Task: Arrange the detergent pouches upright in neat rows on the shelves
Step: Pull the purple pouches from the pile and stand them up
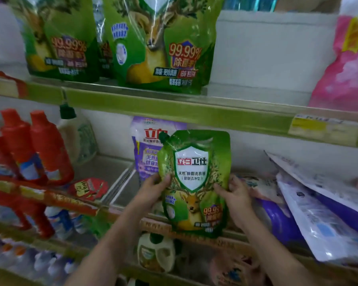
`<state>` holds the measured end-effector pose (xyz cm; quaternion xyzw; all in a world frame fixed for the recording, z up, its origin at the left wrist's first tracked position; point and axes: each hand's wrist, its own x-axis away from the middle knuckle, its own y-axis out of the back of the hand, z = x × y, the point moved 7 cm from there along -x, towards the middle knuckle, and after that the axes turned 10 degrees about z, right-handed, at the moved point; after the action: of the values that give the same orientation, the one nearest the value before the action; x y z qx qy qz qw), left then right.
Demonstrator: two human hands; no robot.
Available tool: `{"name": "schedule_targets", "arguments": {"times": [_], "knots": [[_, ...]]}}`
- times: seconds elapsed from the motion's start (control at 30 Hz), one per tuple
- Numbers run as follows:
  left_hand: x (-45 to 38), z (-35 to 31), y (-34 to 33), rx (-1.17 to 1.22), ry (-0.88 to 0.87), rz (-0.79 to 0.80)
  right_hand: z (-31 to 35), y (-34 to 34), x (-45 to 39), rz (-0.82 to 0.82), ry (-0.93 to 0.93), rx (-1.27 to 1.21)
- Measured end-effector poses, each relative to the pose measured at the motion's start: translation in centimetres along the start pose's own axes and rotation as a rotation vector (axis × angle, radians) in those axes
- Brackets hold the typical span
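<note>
A green detergent pouch (194,182) with a deer and a white shield is held upright in front of the middle shelf (120,178). My left hand (153,188) grips its left edge and my right hand (234,195) grips its right edge. Behind it a purple pouch (145,149) stands upright on the middle shelf. On the upper shelf (174,104) two large green pouches (159,44) stand upright side by side, the left one (58,40) at the edge of view. To the right, white and purple pouches (322,207) lie tumbled flat.
Red-capped bottles (39,149) fill the left of the middle shelf. A pink bag (347,65) stands at the upper right beside a bare gap. A green-capped jug (155,252) and blue-white bottles (50,263) sit on the lower shelf. A yellow price label (318,126) hangs on the upper rail.
</note>
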<state>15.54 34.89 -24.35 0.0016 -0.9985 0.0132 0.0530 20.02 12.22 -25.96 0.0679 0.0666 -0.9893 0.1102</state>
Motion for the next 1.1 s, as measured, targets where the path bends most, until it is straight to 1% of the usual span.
{"name": "schedule_targets", "arguments": {"times": [0.03, 0.1, 0.17, 0.2, 0.27, 0.3, 0.37, 0.43, 0.5, 0.57, 0.67, 0.77, 0.8, 0.87, 0.93, 1.03, 1.1], "knots": [[-0.2, 0.8, -0.1, 0.113, 0.023, 0.024, 0.1, 0.1, -0.1, 0.022, -0.020, 0.006], [-0.5, 1.8, 0.1, 0.261, 0.016, 0.033, 0.7, 0.6, 0.1, 0.056, -0.043, 0.046], [-0.4, 2.4, 0.7, 0.308, 0.020, 0.045, 2.0, 1.1, 0.5, 0.060, -0.017, 0.201], [-0.3, 2.5, 1.0, 0.279, 0.015, 0.046, 2.8, 1.1, 1.0, 0.056, 0.018, 0.304], [0.3, 2.2, 1.5, 0.129, -0.016, 0.034, 4.2, 0.7, 2.3, 0.018, 0.078, 0.511], [0.7, 1.9, 1.7, 0.056, -0.047, 0.016, 4.9, 0.5, 3.2, -0.009, 0.116, 0.589], [2.1, 1.0, 1.7, -0.046, -0.140, -0.031, 5.6, 0.4, 5.1, -0.075, 0.164, 0.669], [3.6, -0.9, 1.3, -0.162, -0.253, -0.060, 6.3, 1.1, 6.9, -0.153, 0.143, 0.676], [5.2, -3.6, 0.7, -0.260, -0.369, -0.077, 7.8, 1.4, 8.6, -0.210, 0.149, 0.627], [7.0, -7.5, -0.1, -0.329, -0.470, -0.077, 10.6, 1.4, 9.8, -0.219, 0.177, 0.527], [9.4, -13.9, -1.7, -0.381, -0.626, -0.044, 17.1, 1.0, 11.2, -0.190, 0.300, 0.404], [11.8, -20.1, -3.5, -0.309, -0.798, 0.037, 23.9, 1.3, 13.4, -0.194, 0.433, 0.401], [12.4, -21.7, -3.6, -0.281, -0.820, 0.028, 25.3, 0.9, 13.4, -0.177, 0.452, 0.416], [12.7, -25.3, -4.3, -0.241, -0.872, 0.041, 29.0, 1.2, 13.5, -0.204, 0.534, 0.440], [12.4, -28.7, -5.0, -0.228, -0.895, 0.037, 32.7, 1.4, 12.9, -0.218, 0.579, 0.419], [10.9, -33.8, -5.9, -0.237, -0.917, -0.033, 38.0, 2.1, 10.9, -0.271, 0.643, 0.449], [9.9, -36.5, -6.6, -0.258, -0.932, -0.082, 40.6, 2.7, 9.1, -0.302, 0.649, 0.474]]}}
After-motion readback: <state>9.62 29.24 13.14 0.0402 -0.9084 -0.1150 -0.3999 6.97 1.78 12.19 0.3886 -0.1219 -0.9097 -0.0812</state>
